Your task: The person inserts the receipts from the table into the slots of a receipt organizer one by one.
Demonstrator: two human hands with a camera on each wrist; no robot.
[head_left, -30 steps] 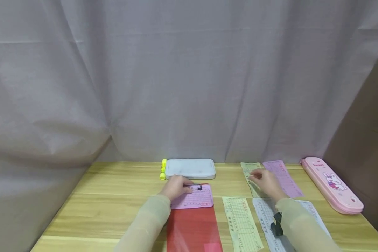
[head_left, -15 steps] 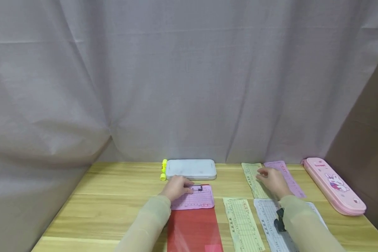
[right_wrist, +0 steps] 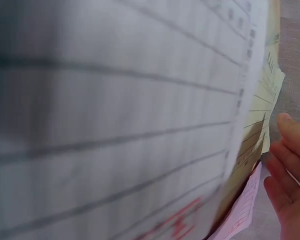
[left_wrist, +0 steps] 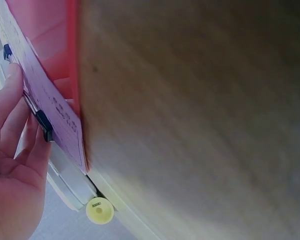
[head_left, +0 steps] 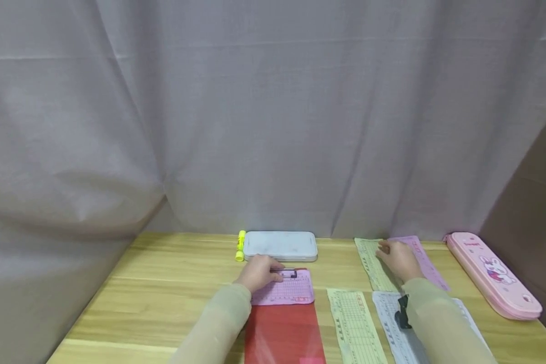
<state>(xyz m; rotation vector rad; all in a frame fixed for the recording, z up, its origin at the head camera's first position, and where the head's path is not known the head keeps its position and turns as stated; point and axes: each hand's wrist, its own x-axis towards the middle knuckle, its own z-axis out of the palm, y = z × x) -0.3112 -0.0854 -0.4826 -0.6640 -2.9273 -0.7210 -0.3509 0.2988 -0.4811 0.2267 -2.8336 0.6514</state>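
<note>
In the head view my left hand lies at the far end of a red file folder. In the left wrist view its thumb and fingers pinch the folder's metal clip. A pink printed slip lies on the folder under that clip. My right hand is over the far yellow-green slip and a second pink slip, partly covering both. Its fingers are loosely bent with nothing visible between them; whether the fingertips touch the paper is hard to tell.
A nearer yellow slip lies right of the folder. White printed paper lies under my right forearm. At the back are a pale flat case and a yellow tube. A pink pencil case stands at the right edge.
My right hand has shifted slightly right across the far yellow-green slip, toward the pink one, and its fingertips have spread from a closer pinch. The left hand keeps its place; the head view has turned slightly.
</note>
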